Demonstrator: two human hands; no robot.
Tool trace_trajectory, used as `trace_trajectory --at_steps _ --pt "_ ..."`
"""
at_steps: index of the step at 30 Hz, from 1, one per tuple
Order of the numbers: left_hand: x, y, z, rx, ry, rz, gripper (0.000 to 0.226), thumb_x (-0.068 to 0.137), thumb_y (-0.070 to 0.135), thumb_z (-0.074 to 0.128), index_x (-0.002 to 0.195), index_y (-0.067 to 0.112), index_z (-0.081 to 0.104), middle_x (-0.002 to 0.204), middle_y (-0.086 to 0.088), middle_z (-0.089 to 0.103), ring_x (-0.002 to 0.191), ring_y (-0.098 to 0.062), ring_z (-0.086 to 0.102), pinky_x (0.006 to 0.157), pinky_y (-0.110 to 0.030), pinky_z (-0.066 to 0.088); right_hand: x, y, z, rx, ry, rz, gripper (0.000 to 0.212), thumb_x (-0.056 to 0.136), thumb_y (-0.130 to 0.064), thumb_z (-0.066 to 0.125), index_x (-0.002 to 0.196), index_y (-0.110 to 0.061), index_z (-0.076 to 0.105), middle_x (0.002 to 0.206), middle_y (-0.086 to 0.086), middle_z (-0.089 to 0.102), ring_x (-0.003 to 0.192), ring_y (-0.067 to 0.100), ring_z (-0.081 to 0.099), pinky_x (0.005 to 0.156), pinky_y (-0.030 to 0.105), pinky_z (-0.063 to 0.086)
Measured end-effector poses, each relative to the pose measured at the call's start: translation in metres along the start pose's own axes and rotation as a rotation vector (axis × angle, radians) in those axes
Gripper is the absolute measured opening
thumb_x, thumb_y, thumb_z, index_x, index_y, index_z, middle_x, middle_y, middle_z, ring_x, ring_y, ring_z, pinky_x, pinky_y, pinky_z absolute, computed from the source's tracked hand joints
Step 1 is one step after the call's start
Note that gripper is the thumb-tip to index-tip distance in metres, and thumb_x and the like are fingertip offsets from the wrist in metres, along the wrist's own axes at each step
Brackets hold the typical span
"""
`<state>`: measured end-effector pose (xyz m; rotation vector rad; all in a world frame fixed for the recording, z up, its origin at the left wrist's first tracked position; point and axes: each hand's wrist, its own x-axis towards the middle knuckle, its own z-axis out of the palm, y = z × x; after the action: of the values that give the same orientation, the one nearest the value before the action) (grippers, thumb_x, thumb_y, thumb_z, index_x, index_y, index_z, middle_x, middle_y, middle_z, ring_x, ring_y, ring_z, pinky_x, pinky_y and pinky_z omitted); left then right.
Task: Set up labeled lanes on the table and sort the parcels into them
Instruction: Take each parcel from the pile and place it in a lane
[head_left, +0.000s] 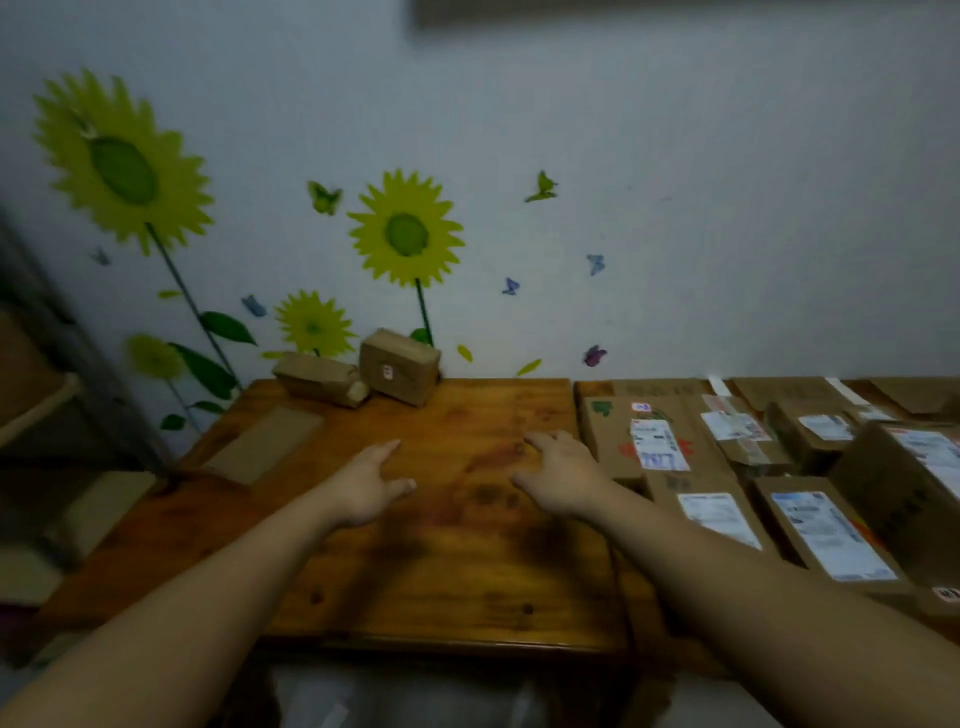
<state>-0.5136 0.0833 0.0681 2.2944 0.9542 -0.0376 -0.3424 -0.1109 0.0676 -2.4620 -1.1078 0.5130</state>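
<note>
Both my hands reach out over the middle of a wooden table (441, 571). My left hand (371, 480) and my right hand (558, 475) have relaxed, spread fingers and hold nothing. Several cardboard parcels with white shipping labels crowd the table's right side, the nearest to my right hand being a flat box (647, 439). Two small brown parcels stand at the back by the wall, a low one (319, 382) and a squarer one (400, 371). A flat brown piece (265, 444) lies at the table's left edge.
The wall behind carries sunflower and butterfly stickers. A shelf unit (41, 405) stands to the left of the table. Something pale, unclear, lies below the table's front edge (395, 696).
</note>
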Motion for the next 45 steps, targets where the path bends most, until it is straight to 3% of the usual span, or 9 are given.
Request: trace_trajectory --at_steps 10,13,19,24,31,33,36,39,45 --pt "-0.006 -0.174 -0.128 -0.052 0.113 -0.158 0.077 0.086 0.043 0.062 0.149 0.025 0.02 0.155 -0.005 0.023 0.138 -0.026 0.028 0.11 -0.036 0.028 0.061 -0.169 0.088 -0.026 -0.133 -0.013 0.071 0.091 -0.053 0.051 0.15 -0.021 0.027 0.155 0.015 0.021 0.141 0.033 0.024 0.11 0.038 0.028" --pt "0.004 -0.207 -0.148 -0.095 0.139 -0.187 0.076 0.088 0.038 0.062 0.149 0.023 0.019 0.153 -0.005 0.027 0.135 -0.025 0.033 0.101 -0.031 0.033 0.08 -0.196 0.112 -0.034 -0.195 -0.023 0.072 0.091 -0.054 0.05 0.15 -0.022 0.025 0.156 0.012 0.019 0.14 0.033 0.026 0.111 0.039 0.028" --pt "0.046 -0.26 -0.16 -0.122 0.101 -0.265 0.076 0.088 0.036 0.061 0.149 0.022 0.018 0.154 -0.005 0.025 0.139 -0.025 0.027 0.109 -0.037 0.028 0.14 -0.229 0.157 -0.026 -0.315 -0.072 0.069 0.093 -0.049 0.051 0.15 -0.019 0.026 0.154 0.011 0.024 0.138 0.03 0.03 0.108 0.035 0.03" --pt "0.114 -0.29 -0.176 -0.1 0.057 -0.299 0.073 0.089 0.036 0.061 0.149 0.023 0.02 0.149 -0.004 0.034 0.133 -0.025 0.037 0.103 -0.034 0.034 0.219 -0.252 0.192 -0.006 -0.364 -0.088 0.067 0.094 -0.047 0.051 0.15 -0.022 0.025 0.155 0.01 0.024 0.139 0.028 0.028 0.109 0.04 0.031" --pt "0.201 -0.331 -0.18 -0.145 -0.036 -0.374 0.056 0.092 0.028 0.056 0.143 0.024 0.032 0.143 -0.004 0.041 0.126 -0.023 0.044 0.1 -0.037 0.039 0.313 -0.275 0.239 0.164 -0.442 -0.097 0.047 0.095 -0.041 0.05 0.139 -0.026 0.041 0.14 0.004 0.046 0.108 0.012 0.047 0.08 0.026 0.037" --pt "0.217 -0.343 -0.172 -0.184 -0.078 -0.4 0.051 0.092 0.027 0.056 0.14 0.024 0.036 0.138 -0.004 0.047 0.122 -0.021 0.047 0.097 -0.034 0.039 0.328 -0.278 0.259 0.245 -0.482 -0.074 0.049 0.094 -0.042 0.053 0.139 -0.026 0.041 0.138 0.003 0.049 0.104 0.013 0.051 0.081 0.028 0.041" --pt "0.235 -0.357 -0.161 -0.175 -0.09 -0.456 0.058 0.093 0.029 0.055 0.144 0.024 0.029 0.142 -0.003 0.043 0.128 -0.022 0.04 0.1 -0.032 0.03 0.34 -0.281 0.29 0.335 -0.509 0.012 0.062 0.089 -0.04 0.061 0.143 -0.022 0.036 0.139 0.003 0.049 0.118 0.021 0.053 0.085 0.027 0.04" --pt "0.249 -0.368 -0.151 -0.249 -0.101 -0.516 0.07 0.091 0.03 0.059 0.148 0.022 0.019 0.145 -0.007 0.039 0.13 -0.025 0.039 0.1 -0.03 0.032 0.349 -0.287 0.312 0.476 -0.484 0.091 0.07 0.085 -0.043 0.066 0.142 -0.015 0.037 0.138 0.006 0.051 0.122 0.024 0.052 0.1 0.039 0.045" --pt "0.251 -0.37 -0.14 -0.357 -0.11 -0.591 0.058 0.09 0.027 0.061 0.14 0.013 0.034 0.136 -0.011 0.048 0.118 -0.029 0.05 0.096 -0.037 0.043 0.35 -0.293 0.325 0.71 -0.342 0.299 0.06 0.085 -0.009 0.067 0.139 -0.009 0.041 0.131 0.012 0.057 0.117 0.028 0.057 0.098 0.04 0.047"
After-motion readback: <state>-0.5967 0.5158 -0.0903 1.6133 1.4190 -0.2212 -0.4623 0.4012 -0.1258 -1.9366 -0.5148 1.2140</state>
